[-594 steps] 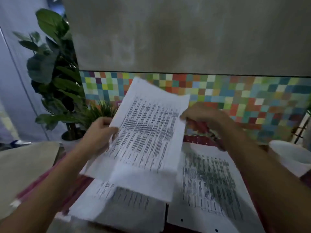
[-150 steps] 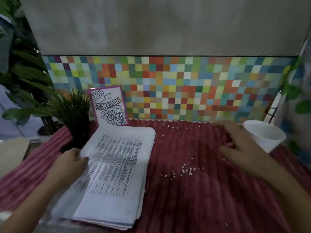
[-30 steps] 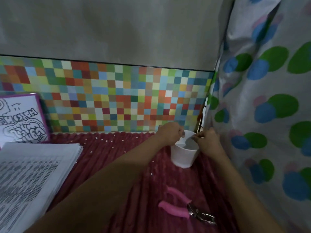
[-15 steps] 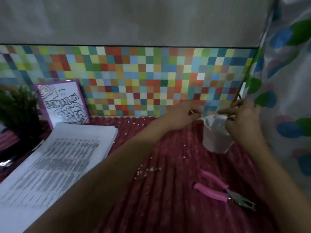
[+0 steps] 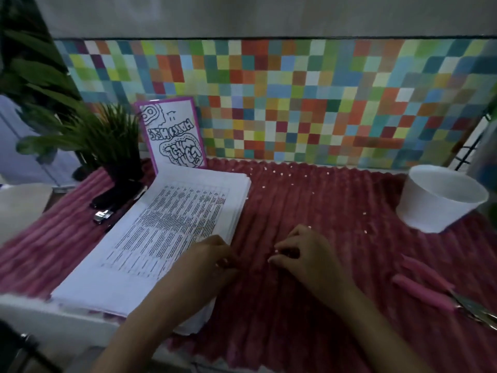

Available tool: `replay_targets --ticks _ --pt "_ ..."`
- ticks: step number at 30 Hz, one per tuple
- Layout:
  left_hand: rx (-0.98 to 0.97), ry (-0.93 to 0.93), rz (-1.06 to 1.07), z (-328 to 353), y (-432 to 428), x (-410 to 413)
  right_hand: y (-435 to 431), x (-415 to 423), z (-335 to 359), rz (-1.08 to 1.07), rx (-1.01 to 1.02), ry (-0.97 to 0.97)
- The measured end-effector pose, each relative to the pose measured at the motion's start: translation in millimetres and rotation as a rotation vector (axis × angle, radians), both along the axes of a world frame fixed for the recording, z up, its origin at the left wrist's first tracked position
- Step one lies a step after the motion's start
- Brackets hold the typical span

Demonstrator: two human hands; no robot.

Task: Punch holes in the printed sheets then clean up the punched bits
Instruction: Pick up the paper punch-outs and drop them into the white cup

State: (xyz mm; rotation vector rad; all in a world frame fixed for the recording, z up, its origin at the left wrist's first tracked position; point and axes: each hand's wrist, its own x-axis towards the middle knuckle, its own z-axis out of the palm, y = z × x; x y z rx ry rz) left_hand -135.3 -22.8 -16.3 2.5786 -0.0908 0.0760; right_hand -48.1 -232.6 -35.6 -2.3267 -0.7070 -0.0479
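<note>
Nearest, 2 hands lie side by side on the red mat [image 5: 309, 313], a little apart. The left hand [image 5: 212, 257] sits at the right edge of the sheets [image 5: 161, 238], fingers curled down. The right hand [image 5: 304, 254] curls its fingertips onto the mat. I cannot tell whether either grip has hold of anything. The pink punch [image 5: 427, 289] lies near right, untouched. White bits [image 5: 364, 214] dot the mat from just beyond the right hand to its far edge. The white cup [image 5: 441, 203] stands upright far right. A card [image 5: 172, 135] and a plant [image 5: 107, 141] stand far left.
</note>
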Motion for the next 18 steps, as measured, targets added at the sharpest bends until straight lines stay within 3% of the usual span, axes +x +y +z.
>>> replay_targets --ticks 9,14,18 --pt "0.106 -0.081 -0.044 -9 9 -12 10 -11 -11 -0.132 0.040 -0.036" --pt "0.133 -0.190 -0.036 -12 5 -16 6 -6 -8 -0.214 0.278 0.091" --pt "0.135 -0.246 0.002 -15 -3 -15 8 -5 -5 -0.249 0.344 0.116"
